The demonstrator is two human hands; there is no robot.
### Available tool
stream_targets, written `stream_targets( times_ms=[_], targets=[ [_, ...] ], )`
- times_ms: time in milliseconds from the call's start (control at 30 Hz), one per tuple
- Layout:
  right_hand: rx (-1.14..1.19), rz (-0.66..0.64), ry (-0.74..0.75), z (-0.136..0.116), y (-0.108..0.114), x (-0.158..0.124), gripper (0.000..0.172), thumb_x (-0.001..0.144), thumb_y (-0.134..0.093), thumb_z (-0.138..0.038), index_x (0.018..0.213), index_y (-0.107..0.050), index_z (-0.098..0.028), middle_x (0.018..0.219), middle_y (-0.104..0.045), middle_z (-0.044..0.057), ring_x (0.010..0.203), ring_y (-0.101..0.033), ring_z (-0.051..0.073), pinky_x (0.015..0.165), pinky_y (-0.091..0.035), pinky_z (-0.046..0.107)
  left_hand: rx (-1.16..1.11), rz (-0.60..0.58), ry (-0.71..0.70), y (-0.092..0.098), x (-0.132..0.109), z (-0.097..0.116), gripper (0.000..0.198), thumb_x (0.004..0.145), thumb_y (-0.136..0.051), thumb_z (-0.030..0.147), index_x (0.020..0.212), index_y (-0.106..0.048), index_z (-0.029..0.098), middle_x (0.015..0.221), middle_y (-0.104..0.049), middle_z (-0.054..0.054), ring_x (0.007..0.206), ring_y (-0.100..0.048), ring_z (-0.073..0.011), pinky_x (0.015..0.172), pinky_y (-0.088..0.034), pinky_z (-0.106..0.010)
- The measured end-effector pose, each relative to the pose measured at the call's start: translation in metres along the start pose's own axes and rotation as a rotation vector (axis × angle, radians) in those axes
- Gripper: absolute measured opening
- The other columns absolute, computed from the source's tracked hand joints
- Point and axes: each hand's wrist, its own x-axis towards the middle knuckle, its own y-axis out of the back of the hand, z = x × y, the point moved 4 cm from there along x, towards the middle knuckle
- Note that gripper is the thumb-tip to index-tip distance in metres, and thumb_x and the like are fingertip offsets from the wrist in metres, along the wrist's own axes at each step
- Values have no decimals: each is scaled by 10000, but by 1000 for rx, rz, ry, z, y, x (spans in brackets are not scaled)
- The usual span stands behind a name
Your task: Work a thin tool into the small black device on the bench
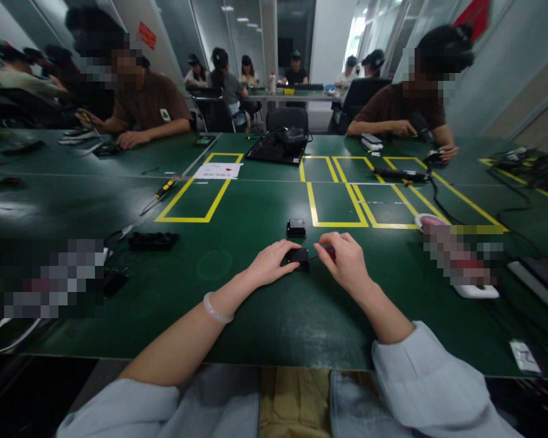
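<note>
In front of me on the green table [256, 322], my left hand [271, 261] grips a small black box-shaped part [301, 258] between thumb and fingers. My right hand [347, 258] is closed around a small screwdriver [330, 251] with a dark reddish handle. Its thin shaft points left at the side of the part; whether the tip touches cannot be made out. Just beyond the held part sits a second black box-shaped part [296, 228], apart from both hands.
Left lie a black plastic piece [153, 241] and a yellow-and-black-handled screwdriver [164, 188]. Blurred-out objects lie at both sides. Yellow tape rectangles [340, 225] and a paper sheet [219, 170] are ahead. Two people work across the table, near a black tray [269, 149] and cables [530, 167].
</note>
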Motion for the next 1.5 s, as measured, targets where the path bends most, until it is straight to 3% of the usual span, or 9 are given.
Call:
stream_targets(
  times_ms=[267, 633, 967, 1300, 1500],
  targets=[
    [-5, 24, -12, 2, -1, -1, 119, 904, -452, -212, 996, -526, -212, 727, -600, 13, 635, -542, 171, 659, -429, 314, -9, -3, -1, 1, 0, 2, 365, 893, -562, 352, 1236, -507, 241, 1154, -585, -70, 1049, -579, -244, 915, -474, -394],
    [0, -7, 1, 0, 2, 1, 97, 920, -501, -293, 893, -538, -207, 692, -607, 7, 615, -518, 158, 653, -398, 296, 2, -2, -5, 1, 0, 1, 354, 892, -564, 358, 1220, -512, 235, 1145, -584, -70, 1033, -581, -243, 892, -480, -388],
    [-4, 39, -12, 1, 1, 0, 118, 883, -459, -175, 983, -517, -203, 729, -593, 13, 641, -537, 169, 670, -441, 307, -7, 4, -18, 0, 0, 0, 369, 890, -574, 350, 1232, -510, 228, 1168, -580, -72, 1059, -573, -243, 921, -470, -391],
    [0, -8, -4, -1, 2, 1, 92, 881, -462, -187, 941, -528, -206, 691, -574, 2, 634, -525, 163, 660, -421, 301, -2, -1, -14, 1, 0, 0, 364, 898, -558, 358, 1236, -502, 236, 1160, -580, -70, 1051, -575, -243, 912, -472, -390],
    [-12, -15, -17, 1, 1, 0, 91, 916, -510, -284, 915, -533, -197, 708, -588, 12, 625, -508, 156, 651, -413, 289, 6, 2, -11, 0, 0, 0, 356, 894, -561, 360, 1222, -509, 232, 1147, -583, -70, 1032, -581, -240, 890, -480, -384]
  ],
)
